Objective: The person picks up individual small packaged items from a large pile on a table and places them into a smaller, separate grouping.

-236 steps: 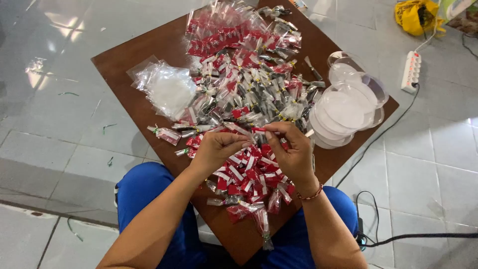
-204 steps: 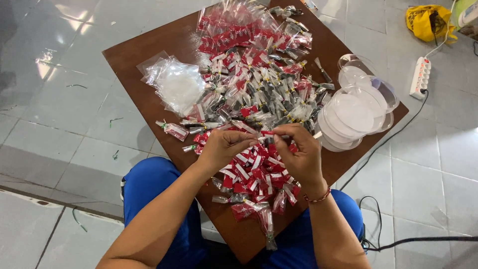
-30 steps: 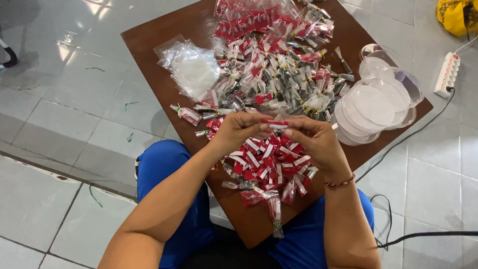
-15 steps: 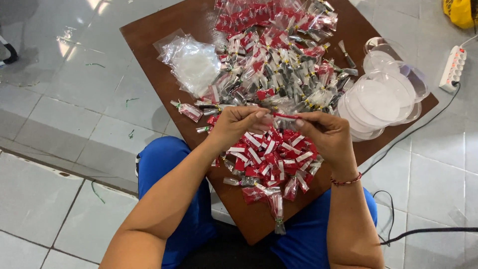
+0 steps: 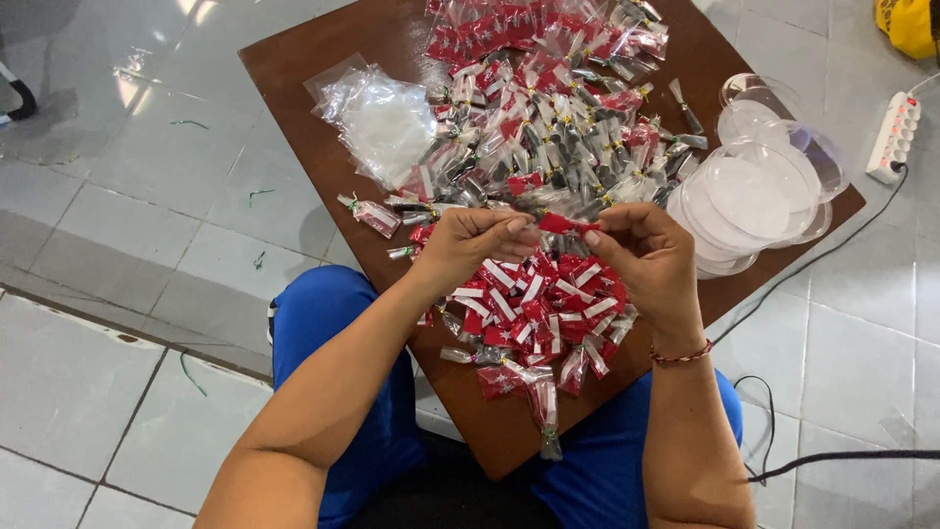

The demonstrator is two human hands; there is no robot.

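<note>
My left hand (image 5: 470,245) and my right hand (image 5: 646,257) meet over a brown wooden board (image 5: 323,98), pinching the two ends of one small red wrapped packet (image 5: 563,224) between fingertips. Just below my hands lies a heap of red-and-white packets in clear sleeves (image 5: 539,313). Beyond my hands a larger spread of red, silver and dark packets (image 5: 558,108) covers the board's far half.
A bundle of empty clear plastic bags (image 5: 382,122) lies on the board's left. Stacked clear round lids (image 5: 754,191) sit at its right edge. A white power strip (image 5: 893,135) and black cables (image 5: 832,456) lie on the tiled floor at right. My blue-clad knees frame the board's near corner.
The view has shifted slightly. My hands stay together above the red heap, still working one small packet between the fingertips.
</note>
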